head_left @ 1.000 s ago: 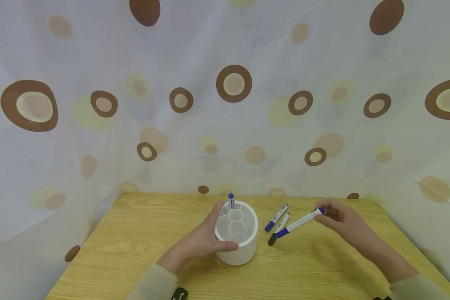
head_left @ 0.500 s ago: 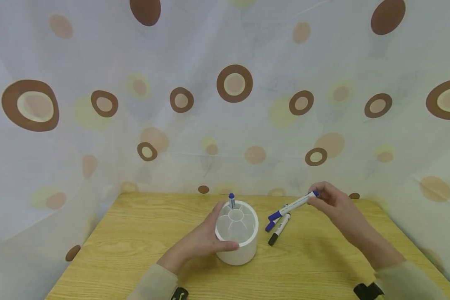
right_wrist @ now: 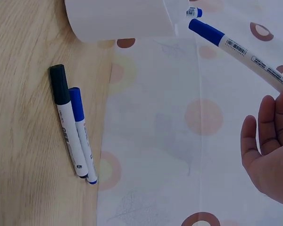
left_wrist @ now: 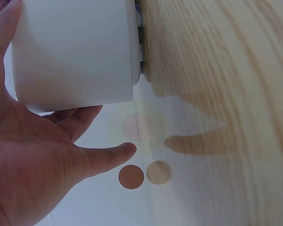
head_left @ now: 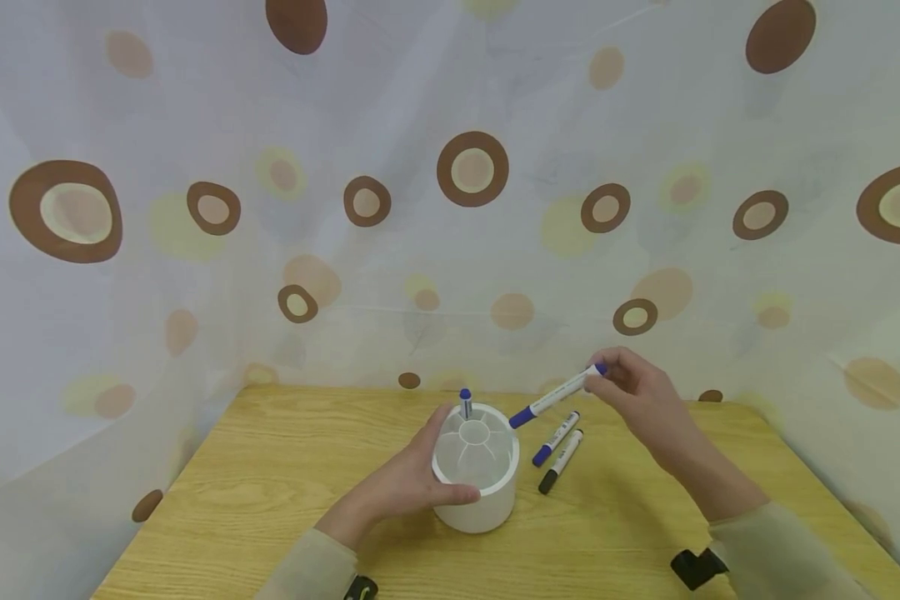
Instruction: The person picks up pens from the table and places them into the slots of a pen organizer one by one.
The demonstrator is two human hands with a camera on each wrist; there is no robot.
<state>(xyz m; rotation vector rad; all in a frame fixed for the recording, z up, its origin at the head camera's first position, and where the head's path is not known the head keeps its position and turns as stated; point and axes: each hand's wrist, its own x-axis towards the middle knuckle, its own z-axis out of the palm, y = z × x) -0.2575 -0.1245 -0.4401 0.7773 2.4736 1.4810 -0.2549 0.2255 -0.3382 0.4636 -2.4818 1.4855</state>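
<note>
Fingers of the right hand (head_left: 637, 396) pinch the back end of a blue-capped marker (head_left: 557, 396), holding it in the air at a slant with its capped tip pointing down toward the rim of a white round holder (head_left: 474, 492). The tip hangs just above and beside the holder's right edge, not inside it. In the right wrist view the same marker (right_wrist: 240, 49) crosses the upper right, its blue cap close to the holder's wall (right_wrist: 118, 19). The left hand (head_left: 401, 487) wraps around the holder's left side, thumb along the near rim and fingers round the back, gripping it where it stands on the wooden tabletop (head_left: 270, 483); the left wrist view shows the palm and thumb (left_wrist: 33, 155) against the white wall (left_wrist: 75, 52). Inside the holder, which is split into wedge compartments around a small centre ring, one blue-capped pen (head_left: 465, 402) stands upright in a far compartment. Two more markers lie side by side on the tabletop just right of the holder, touching or nearly so: one with a blue cap (head_left: 556, 437) and one with a black cap (head_left: 560, 460). Behind the tabletop hangs a pale curtain (head_left: 450, 208) printed with brown rings.
</note>
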